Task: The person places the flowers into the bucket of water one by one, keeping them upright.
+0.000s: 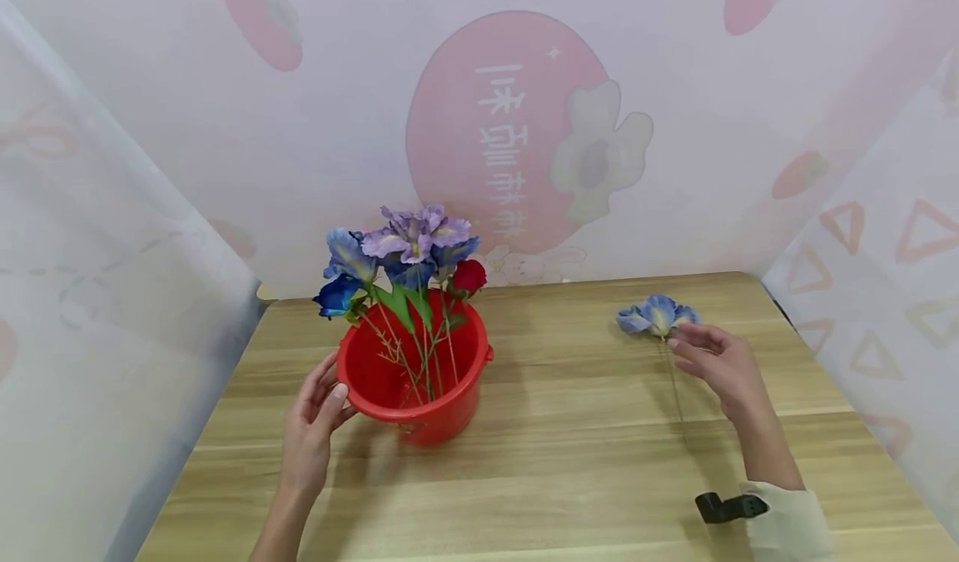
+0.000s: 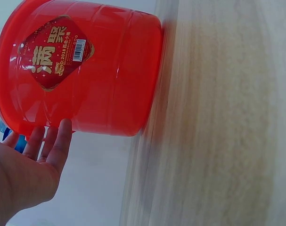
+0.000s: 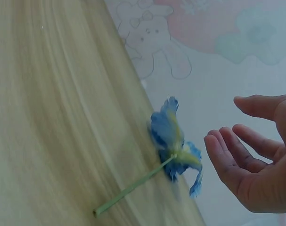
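A red bucket (image 1: 449, 416) stands upright left of centre, with artificial flowers in it: a purple iris (image 1: 414, 241), blue blooms (image 1: 337, 295) and a red rose (image 1: 469, 276). My left hand (image 1: 310, 429) touches the bucket's left side near the rim. In the left wrist view its fingers (image 2: 61, 146) are mostly straight against the wall; the thumb is largely hidden there. At the right, my right hand (image 1: 719, 370) is beside a blue iris (image 1: 658, 315) with a thin green stem. In the right wrist view, a gap separates the loosely bent fingers (image 3: 223, 160) from the petals.
A wooden table (image 1: 569, 462) carries everything, its far edge close to a printed backdrop (image 1: 337, 154). Side panels (image 1: 891, 312) stand left and right. A black wrist mount (image 1: 730, 508) sits at my right cuff. A label (image 2: 60, 52) is on the bucket's wall.
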Action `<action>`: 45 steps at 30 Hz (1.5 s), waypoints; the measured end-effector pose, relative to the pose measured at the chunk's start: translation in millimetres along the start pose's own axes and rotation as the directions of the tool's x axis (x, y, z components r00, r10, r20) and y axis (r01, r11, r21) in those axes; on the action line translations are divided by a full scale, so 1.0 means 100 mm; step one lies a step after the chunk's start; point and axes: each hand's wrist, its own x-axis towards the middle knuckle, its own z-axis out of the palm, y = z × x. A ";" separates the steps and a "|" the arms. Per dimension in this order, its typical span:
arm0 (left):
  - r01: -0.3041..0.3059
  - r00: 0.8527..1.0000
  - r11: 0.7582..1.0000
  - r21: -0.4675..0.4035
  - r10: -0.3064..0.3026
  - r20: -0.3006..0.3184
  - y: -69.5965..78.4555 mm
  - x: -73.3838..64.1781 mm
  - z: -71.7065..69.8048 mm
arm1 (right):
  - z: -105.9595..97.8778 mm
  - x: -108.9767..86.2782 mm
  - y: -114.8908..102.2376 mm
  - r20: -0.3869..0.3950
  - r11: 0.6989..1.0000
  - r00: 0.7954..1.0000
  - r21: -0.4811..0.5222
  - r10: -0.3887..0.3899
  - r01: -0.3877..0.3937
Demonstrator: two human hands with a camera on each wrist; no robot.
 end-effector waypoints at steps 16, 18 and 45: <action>-0.018 1.000 0.999 -0.030 0.018 0.003 0.03 0.01 0.00 | -0.09 0.09 0.27 0.033 0.995 0.996 -0.059 0.078 -0.076; -0.020 1.000 0.999 -0.037 0.020 0.001 0.03 0.00 0.00 | -0.09 0.10 0.27 0.037 0.995 0.995 -0.058 0.089 -0.087; -0.009 1.000 1.000 -0.021 0.009 0.007 0.01 -0.02 0.00 | -0.06 0.18 0.50 0.128 0.985 0.982 -0.114 0.141 -0.126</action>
